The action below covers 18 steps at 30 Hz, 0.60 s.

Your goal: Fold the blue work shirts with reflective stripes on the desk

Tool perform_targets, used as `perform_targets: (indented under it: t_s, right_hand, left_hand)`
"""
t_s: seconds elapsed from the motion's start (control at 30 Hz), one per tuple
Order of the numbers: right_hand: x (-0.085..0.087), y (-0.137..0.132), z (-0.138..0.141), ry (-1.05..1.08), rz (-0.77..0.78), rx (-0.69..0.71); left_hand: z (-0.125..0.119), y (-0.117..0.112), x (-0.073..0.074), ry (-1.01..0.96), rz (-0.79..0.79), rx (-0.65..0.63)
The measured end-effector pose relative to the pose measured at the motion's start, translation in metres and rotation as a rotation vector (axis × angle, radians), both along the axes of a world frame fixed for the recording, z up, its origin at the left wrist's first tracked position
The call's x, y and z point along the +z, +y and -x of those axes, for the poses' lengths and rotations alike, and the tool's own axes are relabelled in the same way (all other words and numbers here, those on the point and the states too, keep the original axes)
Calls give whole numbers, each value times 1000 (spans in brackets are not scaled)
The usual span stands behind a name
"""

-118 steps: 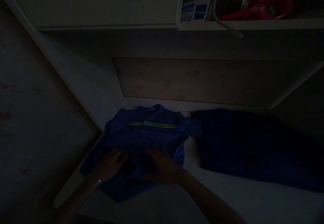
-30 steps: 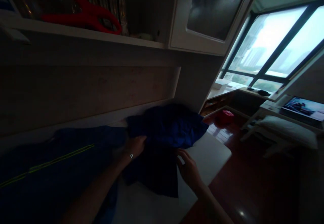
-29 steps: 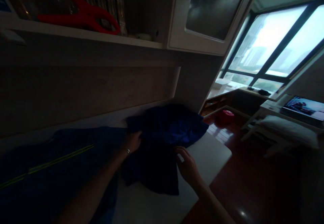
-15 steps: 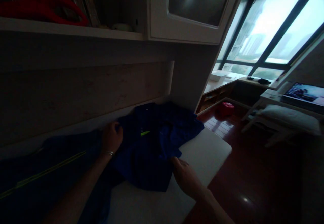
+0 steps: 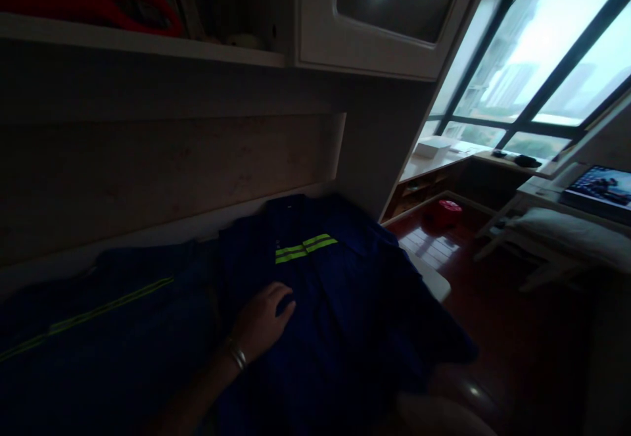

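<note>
A dark blue work jacket (image 5: 340, 291) with a yellow-green reflective stripe (image 5: 305, 247) lies spread over the white tabletop, its right side hanging past the edge. My left hand (image 5: 266, 317), with a bracelet (image 5: 237, 355) at the wrist, is over the front of the jacket. Its thumb and fingers are curved and apart, with no cloth between them. Near the bottom right edge my right hand (image 5: 438, 410) is smeared by motion beside the jacket's lower right part, so its fingers cannot be made out. To the left lies another dark blue garment (image 5: 113, 344) with a similar stripe.
Above the table run a shelf (image 5: 148, 45) with a red object (image 5: 98, 2) and a glass-fronted cabinet door (image 5: 384, 22). On the right are the table corner (image 5: 436, 285), a red stool (image 5: 444, 212), a cushioned bench (image 5: 566, 232) and a laptop (image 5: 601, 186).
The bunched jacket is now spread toward me and to the right, showing its whole chest stripe. My left hand moved right and nearer; my right hand moved down and right.
</note>
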State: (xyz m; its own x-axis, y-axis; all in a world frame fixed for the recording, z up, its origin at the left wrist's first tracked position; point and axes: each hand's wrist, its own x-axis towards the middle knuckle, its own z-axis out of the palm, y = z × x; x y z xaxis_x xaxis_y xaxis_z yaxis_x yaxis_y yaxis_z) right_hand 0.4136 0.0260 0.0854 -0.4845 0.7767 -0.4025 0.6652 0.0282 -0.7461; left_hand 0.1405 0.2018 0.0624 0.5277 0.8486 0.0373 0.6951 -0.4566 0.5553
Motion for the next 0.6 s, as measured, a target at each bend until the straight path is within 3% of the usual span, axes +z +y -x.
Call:
perform_targets:
  t_s: [0.07, 0.17, 0.23, 0.27, 0.33, 0.43, 0.6]
  right_hand:
    - [-5, 31, -12, 79, -73, -147]
    - [-21, 98, -43, 169, -386, -613]
    - [-34, 147, -69, -57, -614, -818]
    - [-39, 169, -82, -215, -630, -863]
    - [-48, 206, -101, -488, -545, -903]
    - [-52, 238, -113, -727, -390, -846]
    - [-31, 243, -108, -768, -458, -779]
  left_hand:
    - [17, 10, -15, 29, -45, 261]
    - [46, 27, -35, 104, -42, 550]
    - [59, 32, -42, 137, -25, 617]
    - [63, 33, -44, 148, -8, 630]
    - [64, 33, -44, 164, 24, 639]
    - [57, 30, -34, 163, 6, 631]
    - [58, 10, 5, 116, -79, 629]
